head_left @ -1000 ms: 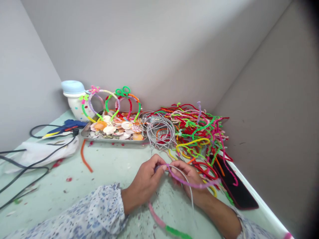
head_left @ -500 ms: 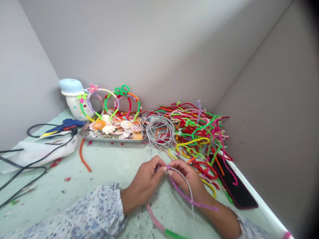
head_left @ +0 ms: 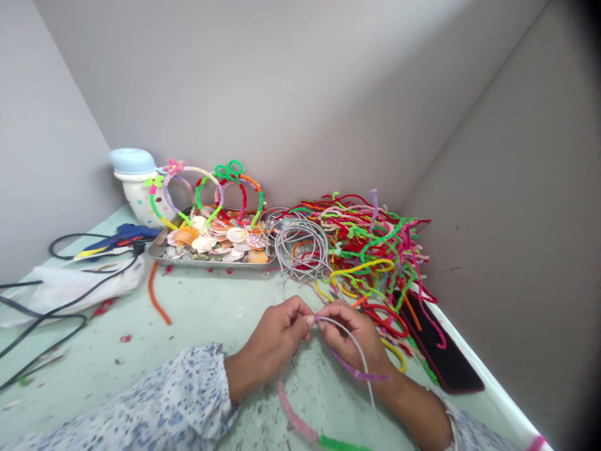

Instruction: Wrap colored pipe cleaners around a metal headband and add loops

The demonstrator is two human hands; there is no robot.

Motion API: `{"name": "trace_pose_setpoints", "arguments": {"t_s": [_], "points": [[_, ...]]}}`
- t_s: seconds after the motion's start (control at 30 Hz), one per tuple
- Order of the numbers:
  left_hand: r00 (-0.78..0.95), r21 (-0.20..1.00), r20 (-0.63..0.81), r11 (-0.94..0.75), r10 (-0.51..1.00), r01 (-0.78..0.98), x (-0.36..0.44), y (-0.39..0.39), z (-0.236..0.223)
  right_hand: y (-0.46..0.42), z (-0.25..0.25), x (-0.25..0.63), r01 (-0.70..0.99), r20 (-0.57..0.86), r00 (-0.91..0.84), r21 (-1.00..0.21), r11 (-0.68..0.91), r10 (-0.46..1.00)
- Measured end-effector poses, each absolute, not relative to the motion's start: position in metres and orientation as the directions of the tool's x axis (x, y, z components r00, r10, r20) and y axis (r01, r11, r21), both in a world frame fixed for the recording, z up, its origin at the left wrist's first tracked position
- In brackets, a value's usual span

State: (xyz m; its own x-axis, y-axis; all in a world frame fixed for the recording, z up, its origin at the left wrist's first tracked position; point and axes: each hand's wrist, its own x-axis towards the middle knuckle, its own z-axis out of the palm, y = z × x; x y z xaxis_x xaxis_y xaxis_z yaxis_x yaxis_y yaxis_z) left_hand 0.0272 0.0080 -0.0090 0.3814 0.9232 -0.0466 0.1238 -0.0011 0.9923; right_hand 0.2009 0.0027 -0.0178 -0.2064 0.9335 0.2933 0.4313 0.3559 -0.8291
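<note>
Over the pale green tabletop, your left hand is pinched on the grey wire and your right hand on the purple pipe cleaner wrapped round it, fingertips nearly meeting, free ends of both running past your right wrist, nearer you than the pipe-cleaner heap.

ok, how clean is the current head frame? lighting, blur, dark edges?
Head view: soft light band across the back wall, right wall dimmer; head view: black vignetting at the right edge, heaviest at top; head view: gray wire by the right hand blurs toward its free tip.
</note>
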Motion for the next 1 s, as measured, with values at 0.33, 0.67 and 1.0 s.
{"name": "trace_pose_setpoints", "arguments": {"t_s": [0.33,0.67,1.0], "points": [[0.489,0.985,-0.166,0.165,0.857,0.045,0.025,0.019,-0.011,0.001,-0.011,0.207,0.535,0.455,-0.348,-0.621,0.572,0.820],[0.635,0.960,-0.253,0.269,0.730,0.073,0.016,0.032,-0.009,0.003,-0.016,0.211,0.523,0.507,-0.476,-0.494,0.695,0.719],[0.660,0.944,-0.289,0.322,0.694,0.075,0.014,0.033,-0.001,0.001,-0.007,0.214,0.597,0.503,-0.561,-0.304,0.742,0.658]]}}
